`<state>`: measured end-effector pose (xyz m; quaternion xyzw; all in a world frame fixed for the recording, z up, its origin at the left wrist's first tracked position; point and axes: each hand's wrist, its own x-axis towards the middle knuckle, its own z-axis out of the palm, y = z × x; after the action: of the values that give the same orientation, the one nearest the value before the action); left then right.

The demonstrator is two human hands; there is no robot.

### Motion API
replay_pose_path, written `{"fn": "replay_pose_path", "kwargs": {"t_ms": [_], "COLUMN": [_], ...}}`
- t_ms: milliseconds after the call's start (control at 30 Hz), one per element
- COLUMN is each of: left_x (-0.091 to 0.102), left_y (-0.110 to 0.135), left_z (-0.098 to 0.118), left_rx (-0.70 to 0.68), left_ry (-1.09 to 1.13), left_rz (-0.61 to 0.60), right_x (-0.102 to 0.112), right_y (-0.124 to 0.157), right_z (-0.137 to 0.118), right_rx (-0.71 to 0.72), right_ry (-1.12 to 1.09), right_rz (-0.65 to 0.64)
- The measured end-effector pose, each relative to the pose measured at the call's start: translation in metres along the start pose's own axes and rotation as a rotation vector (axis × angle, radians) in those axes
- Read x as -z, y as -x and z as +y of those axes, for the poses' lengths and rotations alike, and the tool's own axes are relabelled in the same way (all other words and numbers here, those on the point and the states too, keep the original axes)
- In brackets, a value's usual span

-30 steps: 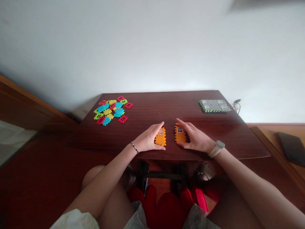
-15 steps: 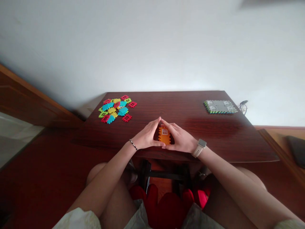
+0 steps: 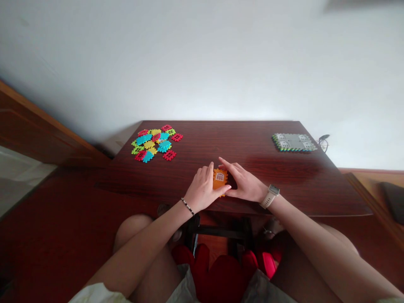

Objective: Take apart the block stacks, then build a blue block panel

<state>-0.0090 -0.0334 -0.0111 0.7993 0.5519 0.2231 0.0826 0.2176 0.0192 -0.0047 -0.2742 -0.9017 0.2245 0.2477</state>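
Note:
An orange toy block piece with a white window (image 3: 220, 179) sits near the front edge of the dark wooden table (image 3: 252, 168). My left hand (image 3: 203, 189), with a bead bracelet on the wrist, curls round its left side. On its right side my right hand (image 3: 244, 183), a watch on the wrist, presses against it with fingers together. Both hands grip the orange pieces between them; how the pieces meet is hidden by the fingers.
A heap of several red, blue, yellow and green interlocking tiles (image 3: 155, 142) lies at the table's back left. A grey plate with a green toothed border (image 3: 293, 142) lies at the back right. A white wall stands behind. Red slippers (image 3: 221, 269) show below the table.
The two orange pieces, apart a second ago, have been pushed together. Both hands closed in around them at the table's front middle.

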Motion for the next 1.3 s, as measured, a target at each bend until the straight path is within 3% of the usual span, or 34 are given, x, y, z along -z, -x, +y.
{"fn": "replay_pose_path", "kwargs": {"t_ms": [200,333,467,600,800,1033,1300], "left_x": [-0.004,-0.006,-0.009,-0.01,-0.009,-0.003,0.005], "left_y": [-0.005,-0.003,-0.002,-0.009,-0.019,-0.021,-0.021], "left_z": [0.015,0.02,0.018,0.01,0.003,-0.002,-0.008], "left_rx": [-0.053,-0.094,-0.136,-0.207,-0.321,-0.261,-0.222], "left_ry": [0.076,0.09,0.091,0.215,0.379,0.202,0.15], "left_rz": [-0.037,-0.059,-0.071,-0.073,-0.127,-0.155,-0.178], "right_x": [0.004,0.011,0.02,0.027,0.022,0.016,0.012], "right_y": [0.008,0.02,0.032,0.037,0.036,0.03,0.031], "right_z": [0.001,0.002,0.003,0.005,0.007,0.005,0.014], "right_rx": [-0.001,-0.086,-0.139,-0.096,-0.055,-0.067,-0.123], "right_ry": [0.042,0.011,-0.017,0.016,0.017,0.022,-0.008], "right_rz": [0.014,0.024,0.04,0.028,0.02,-0.007,0.013]}}
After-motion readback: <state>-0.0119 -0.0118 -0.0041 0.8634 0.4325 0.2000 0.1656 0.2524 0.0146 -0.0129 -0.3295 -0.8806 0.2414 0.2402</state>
